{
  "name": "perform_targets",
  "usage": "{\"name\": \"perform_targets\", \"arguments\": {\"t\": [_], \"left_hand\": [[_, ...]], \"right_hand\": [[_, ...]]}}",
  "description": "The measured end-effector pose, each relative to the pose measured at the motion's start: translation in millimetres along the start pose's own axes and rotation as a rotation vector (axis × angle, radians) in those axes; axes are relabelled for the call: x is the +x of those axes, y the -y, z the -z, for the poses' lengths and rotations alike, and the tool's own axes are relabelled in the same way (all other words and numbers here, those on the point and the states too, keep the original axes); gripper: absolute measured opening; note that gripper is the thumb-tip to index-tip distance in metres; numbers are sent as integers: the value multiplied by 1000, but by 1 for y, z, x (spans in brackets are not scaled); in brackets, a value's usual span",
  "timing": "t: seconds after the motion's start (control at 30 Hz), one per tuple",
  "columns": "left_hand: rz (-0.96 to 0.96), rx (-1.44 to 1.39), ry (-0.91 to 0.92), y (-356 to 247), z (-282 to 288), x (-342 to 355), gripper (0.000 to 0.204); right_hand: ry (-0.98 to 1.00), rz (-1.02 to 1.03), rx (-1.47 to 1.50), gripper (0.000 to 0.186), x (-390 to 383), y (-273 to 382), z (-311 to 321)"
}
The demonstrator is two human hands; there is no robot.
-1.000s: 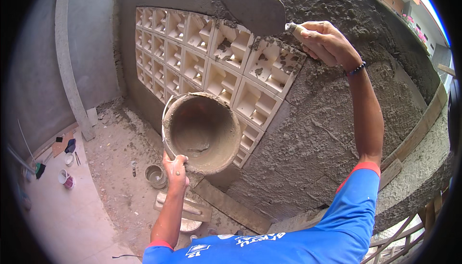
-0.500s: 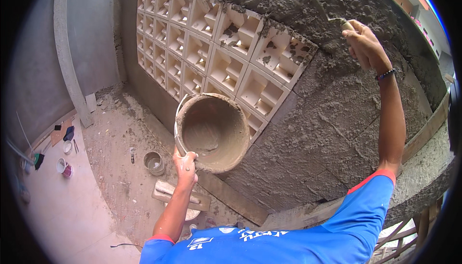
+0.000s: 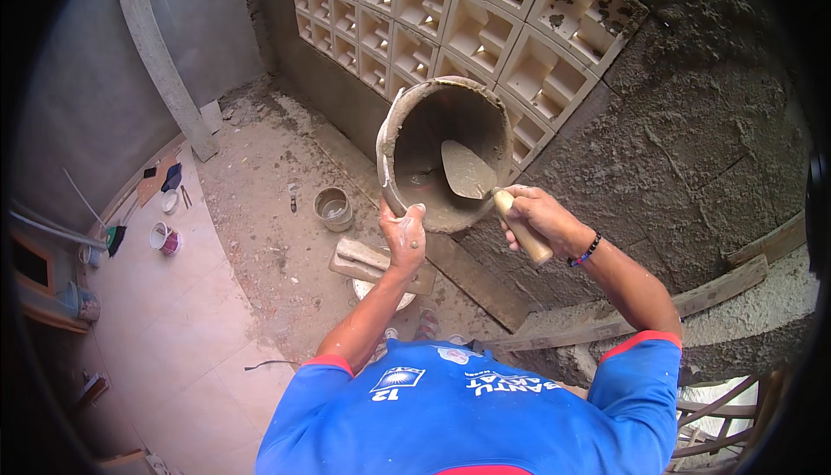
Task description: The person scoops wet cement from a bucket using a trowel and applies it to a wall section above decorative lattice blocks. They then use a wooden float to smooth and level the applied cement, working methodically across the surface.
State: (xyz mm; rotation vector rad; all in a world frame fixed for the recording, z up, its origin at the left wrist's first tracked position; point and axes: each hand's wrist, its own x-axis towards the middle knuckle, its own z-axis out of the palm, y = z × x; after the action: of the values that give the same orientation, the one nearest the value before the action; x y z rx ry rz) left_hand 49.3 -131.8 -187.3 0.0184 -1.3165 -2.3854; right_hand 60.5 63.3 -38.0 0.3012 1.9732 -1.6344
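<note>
My left hand (image 3: pixel 402 234) grips the rim of a mortar-caked bucket (image 3: pixel 401 159), which is tilted so that its mouth faces me. Closed round the wooden handle of a trowel (image 3: pixel 468 170) is my right hand (image 3: pixel 538 222). The trowel's blade reaches into the bucket's mouth. Grey wet mortar coats the bucket's inside, and its depth is hard to make out. Beyond the bucket is a wall of cream ventilation blocks (image 3: pixel 479 32), with dark splashes on the upper right ones. Rough wet mortar (image 3: pixel 666 155) covers the wall to their right.
Below my left arm a plastering float (image 3: pixel 374 266) rests across a white round container. A small bucket (image 3: pixel 333 208) stands on the dirty floor beside it. Wooden planks (image 3: pixel 736 289) run along the lower right. A paint pail (image 3: pixel 165 238) and a broom (image 3: pixel 114 240) are at the left.
My right hand has come down from the upper wall, bringing the trowel blade into the bucket. The view has shifted, and the bucket now appears farther right and higher.
</note>
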Motion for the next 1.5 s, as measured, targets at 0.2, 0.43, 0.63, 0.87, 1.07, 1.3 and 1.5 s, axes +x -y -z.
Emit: {"name": "perform_targets", "arguments": {"t": [0.2, 0.43, 0.63, 0.87, 1.07, 1.3, 1.5], "left_hand": [[-82, 248, 36, -10, 17, -13, 36], [59, 252, 129, -45, 42, 18, 37], [134, 13, 184, -81, 65, 41, 43], [146, 16, 250, -93, 76, 38, 51], [208, -38, 195, -99, 84, 42, 50], [71, 133, 186, -89, 89, 39, 52], [19, 168, 192, -104, 81, 48, 50]], "right_hand": [[-107, 192, 117, 41, 46, -7, -71], [-236, 920, -1234, 45, 52, -7, -94], [17, 852, -1918, 45, -10, 32, -82], [-327, 838, -1907, 42, 8, 54, -86], [-10, 796, -1878, 34, 0, 15, -82], [-64, 652, -1634, 11, -24, 108, -69], [-149, 818, -1902, 19, 6, 69, -135]]}}
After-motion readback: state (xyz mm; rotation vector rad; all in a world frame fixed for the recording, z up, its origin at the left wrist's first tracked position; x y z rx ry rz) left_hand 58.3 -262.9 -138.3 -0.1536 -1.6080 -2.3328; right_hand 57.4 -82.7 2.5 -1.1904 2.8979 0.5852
